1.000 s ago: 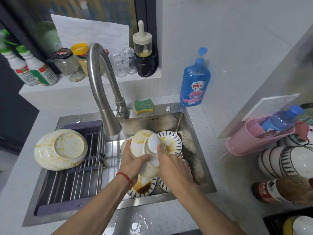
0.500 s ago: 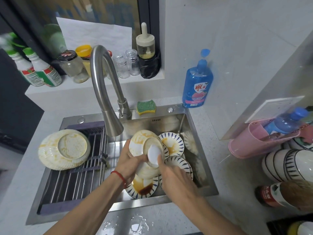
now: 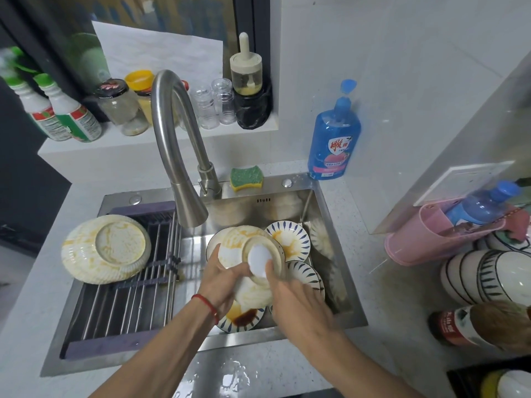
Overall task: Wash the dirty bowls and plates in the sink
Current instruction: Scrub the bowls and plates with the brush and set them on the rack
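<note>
Left hand (image 3: 222,278) grip: fingers curled round the rim of a cream bowl (image 3: 244,248), bottom up and tilted, orange-stained, held over the sink (image 3: 330,214) just below the faucet (image 3: 178,156) spout. Right hand (image 3: 293,297) grip: thumb and fingers pinch a white scrub pad (image 3: 260,261), pressed on the bowl's foot ring. Under them, blue-patterned plates (image 3: 290,242) lie stacked in the basin, one with a dark sauce smear (image 3: 244,317). Left part of the sink: drying rack (image 3: 120,311) with a second cream bowl (image 3: 106,248) upside down on it, also stained. Green-yellow sponge (image 3: 247,178) on the sink's back ledge; blue detergent bottle (image 3: 334,139) on the counter (image 3: 388,282) just behind the right corner. Striped bowls (image 3: 485,280) stacked far right.
</note>
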`<state>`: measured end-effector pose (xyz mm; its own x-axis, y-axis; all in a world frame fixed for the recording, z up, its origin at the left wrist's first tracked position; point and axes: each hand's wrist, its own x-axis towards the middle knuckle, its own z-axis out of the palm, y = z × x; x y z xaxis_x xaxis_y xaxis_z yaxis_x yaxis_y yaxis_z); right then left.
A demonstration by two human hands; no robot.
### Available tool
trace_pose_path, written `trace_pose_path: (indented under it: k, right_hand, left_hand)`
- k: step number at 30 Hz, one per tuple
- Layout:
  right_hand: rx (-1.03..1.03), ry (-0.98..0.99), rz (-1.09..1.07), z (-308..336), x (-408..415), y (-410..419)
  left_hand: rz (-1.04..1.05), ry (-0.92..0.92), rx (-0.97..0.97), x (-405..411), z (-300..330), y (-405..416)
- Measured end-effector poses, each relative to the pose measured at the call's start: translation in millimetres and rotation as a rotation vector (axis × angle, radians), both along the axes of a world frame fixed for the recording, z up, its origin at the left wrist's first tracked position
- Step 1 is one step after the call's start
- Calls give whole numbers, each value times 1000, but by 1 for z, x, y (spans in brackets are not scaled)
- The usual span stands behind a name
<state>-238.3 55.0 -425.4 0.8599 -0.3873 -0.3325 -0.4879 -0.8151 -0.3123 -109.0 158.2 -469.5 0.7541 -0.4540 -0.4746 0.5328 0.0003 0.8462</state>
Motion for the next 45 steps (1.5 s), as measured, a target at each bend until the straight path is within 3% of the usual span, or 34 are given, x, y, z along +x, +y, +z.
trace_pose_path:
  k: [2, 5, 9, 14, 19, 22, 27, 35, 37, 41, 45]
  right_hand:
    - [4, 13, 24, 1, -7, -1]
    - [-49, 24, -106, -10, 9, -26]
    - [-8, -32, 35, 2, -1, 7]
    - [-78, -46, -145, -8, 12, -21]
    - [6, -18, 43, -7, -12, 0]
    - [-18, -6, -55, -12, -9, -19]
    - [16, -83, 63, -17, -22, 7]
    - [53, -88, -37, -28, -28, -14]
    - [136, -132, -251, -26, -15, -40]
    - [559, -255, -467, -26, 15, -54]
    - [933, -326, -614, -27, 23, -43]
  left_hand:
    - [0, 15, -11, 1, -2, 4]
    - [-39, 16, -12, 1, -3, 5]
    - [-50, 52, -26, 7, 1, 7]
    - [-133, 53, -65, -2, -3, 8]
    - [-116, 30, -32, 7, 0, 15]
    - [-118, 7, -19, 8, 0, 14]
    - [-96, 27, -17, 16, 2, 15]
    - [-192, 25, 41, 29, 4, 26]
    - [-286, -36, 88, 34, 7, 27]
    - [-493, -147, 152, 35, 24, 17]
    - [-426, -144, 113, 34, 38, 14]
